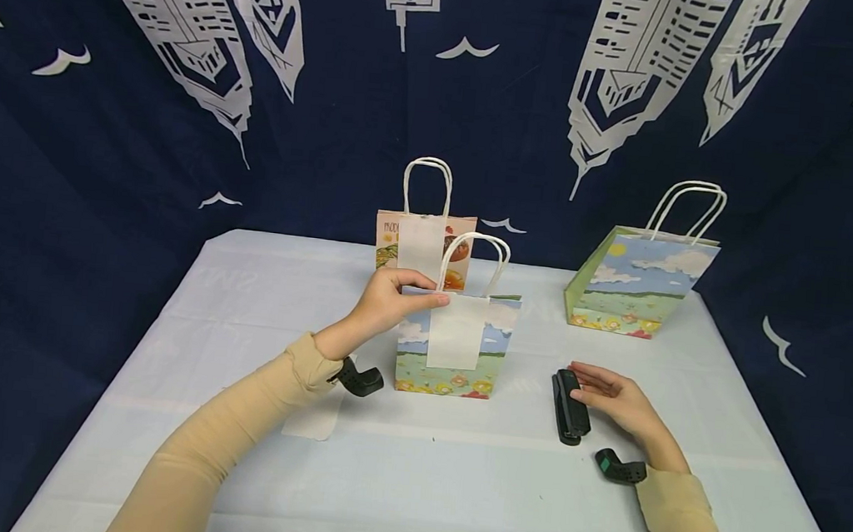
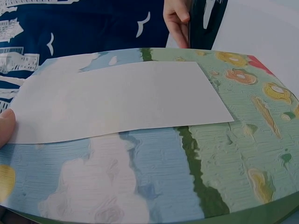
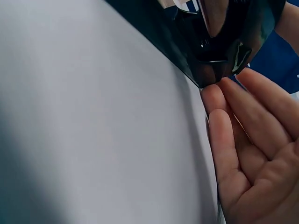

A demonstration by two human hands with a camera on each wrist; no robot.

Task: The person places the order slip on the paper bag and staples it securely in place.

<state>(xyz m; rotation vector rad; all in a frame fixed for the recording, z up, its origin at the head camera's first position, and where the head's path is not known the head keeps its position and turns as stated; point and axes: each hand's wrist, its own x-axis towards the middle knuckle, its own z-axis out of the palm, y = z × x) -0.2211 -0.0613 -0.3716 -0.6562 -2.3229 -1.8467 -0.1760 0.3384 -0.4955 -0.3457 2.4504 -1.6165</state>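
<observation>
My left hand (image 1: 394,301) pinches the top edge of a small landscape-print paper bag (image 1: 410,373), with the thumb at the upper corner of a white card (image 1: 455,333). The card (image 2: 121,100) lies flat against the bag's front, below the white handles. To the right, my right hand (image 1: 615,402) grips the upper end of a black stapler (image 1: 571,415), thumb at its near side and fingers at its far end. In the right wrist view, the fingers (image 3: 222,135) rest low by the white tabletop, touching the end of the stapler (image 3: 210,56).
Behind the held bag stands an orange food-print bag (image 1: 387,238) with a white card on its front. Another landscape-print bag (image 1: 632,282) stands at the back right of the white table (image 1: 408,498). A white card (image 1: 315,420) lies beneath my left forearm.
</observation>
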